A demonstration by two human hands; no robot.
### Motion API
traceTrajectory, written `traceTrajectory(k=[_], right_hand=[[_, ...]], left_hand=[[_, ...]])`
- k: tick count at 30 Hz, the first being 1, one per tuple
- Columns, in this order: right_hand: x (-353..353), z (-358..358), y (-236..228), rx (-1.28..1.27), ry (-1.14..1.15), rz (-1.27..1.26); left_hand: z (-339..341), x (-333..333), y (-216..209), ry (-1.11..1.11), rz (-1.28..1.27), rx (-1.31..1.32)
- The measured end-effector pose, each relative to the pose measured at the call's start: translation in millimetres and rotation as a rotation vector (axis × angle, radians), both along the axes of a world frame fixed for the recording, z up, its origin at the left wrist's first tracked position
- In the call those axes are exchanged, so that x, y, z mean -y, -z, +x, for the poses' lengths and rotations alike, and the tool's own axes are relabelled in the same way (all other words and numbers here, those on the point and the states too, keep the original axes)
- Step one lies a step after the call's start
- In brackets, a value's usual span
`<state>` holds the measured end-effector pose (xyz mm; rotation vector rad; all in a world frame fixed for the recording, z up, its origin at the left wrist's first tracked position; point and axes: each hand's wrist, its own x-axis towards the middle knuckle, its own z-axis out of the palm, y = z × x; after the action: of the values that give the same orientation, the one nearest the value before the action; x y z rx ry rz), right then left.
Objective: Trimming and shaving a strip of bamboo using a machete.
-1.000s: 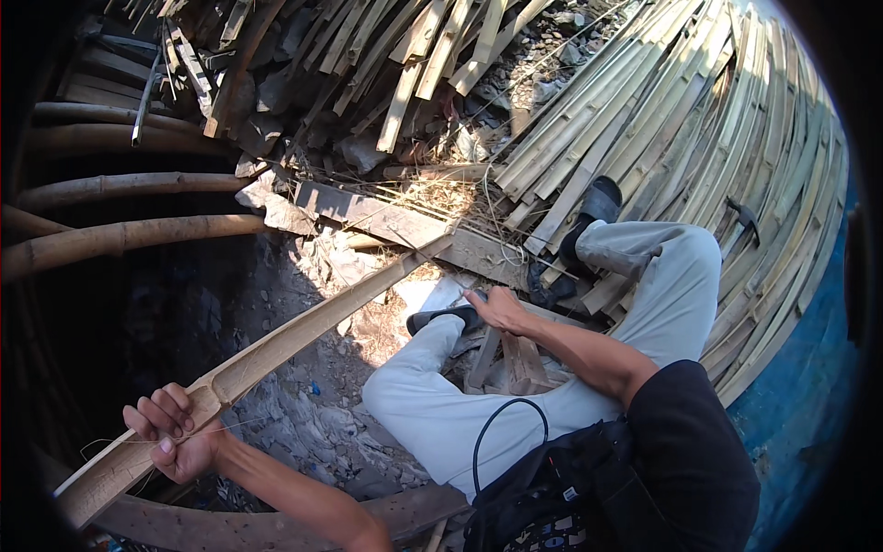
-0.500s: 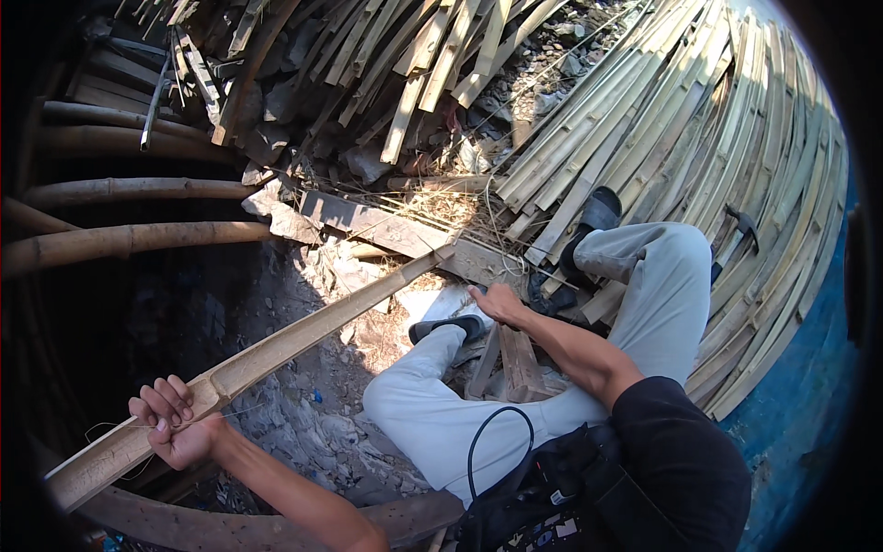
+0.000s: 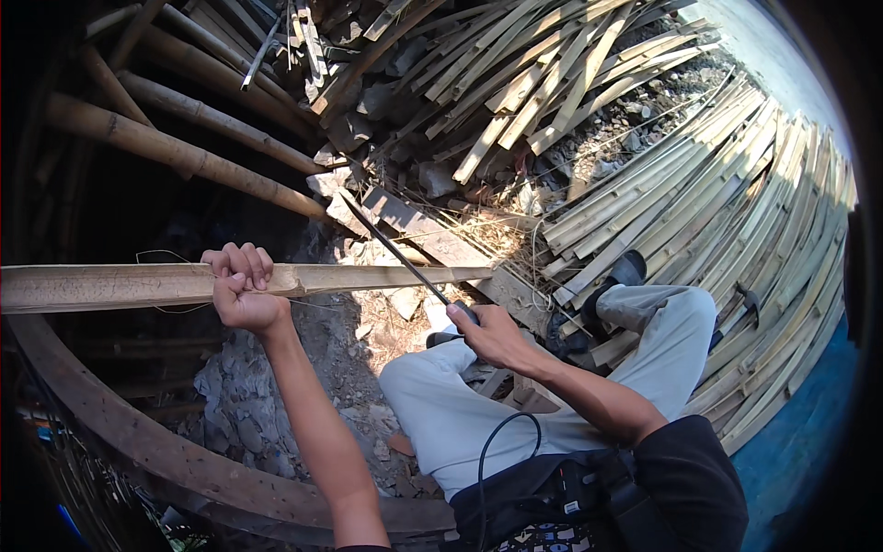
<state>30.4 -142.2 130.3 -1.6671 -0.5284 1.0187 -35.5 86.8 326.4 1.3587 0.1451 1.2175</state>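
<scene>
A long split bamboo strip [image 3: 120, 287] lies nearly level across the left half of the view, its hollow inner face showing. My left hand [image 3: 246, 287] is closed around it close to a node, and thin loose fibres stick out beside the fist. The strip's right end reaches over a wooden plank [image 3: 515, 296] on the ground. My right hand [image 3: 497, 337] grips the dark handle of a long-bladed knife [image 3: 395, 250]. Its narrow blade points up and left, passing over the strip in this view; whether it touches the bamboo I cannot tell.
A large spread of split bamboo strips [image 3: 681, 212] covers the right side. Another heap of strips [image 3: 543, 69] lies at the top. Round bamboo poles [image 3: 212, 170] stretch across the upper left. A hammer [image 3: 750, 302] rests on the right-hand strips. A curved beam [image 3: 184, 451] runs along the lower left.
The strip has swung from a steep slant to nearly level, and my left hand has risen with it. The knife blade, not visible before, now shows above the strip. The view has shifted too.
</scene>
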Motion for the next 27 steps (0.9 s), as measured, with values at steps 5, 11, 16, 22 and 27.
traceTrajectory(k=[5, 11, 16, 22, 27], right_hand=[[29.5, 3.7, -56.8, 0.347, -0.010, -0.048], [40.0, 18.2, -84.7, 0.251, 0.239, 0.077], [64.4, 5.1, -120.8, -0.042, 0.301, 0.187], [97.5, -5.6, -157.2, -0.013, 0.181, 0.153], [105.5, -25.2, -198.7, -0.026, 0.054, 0.198]], left_hand=[[29.0, 17.2, 1.5, 0.142, 0.007, -0.014], [52.5, 52.3, 0.0, 0.271, 0.019, 0.023], [52.6, 60.9, -15.9, 0.218, 0.062, -0.086], [49.1, 58.9, -99.9, 0.104, 0.398, -0.254], [61.5, 75.5, -145.0, 0.088, 0.324, -0.113]])
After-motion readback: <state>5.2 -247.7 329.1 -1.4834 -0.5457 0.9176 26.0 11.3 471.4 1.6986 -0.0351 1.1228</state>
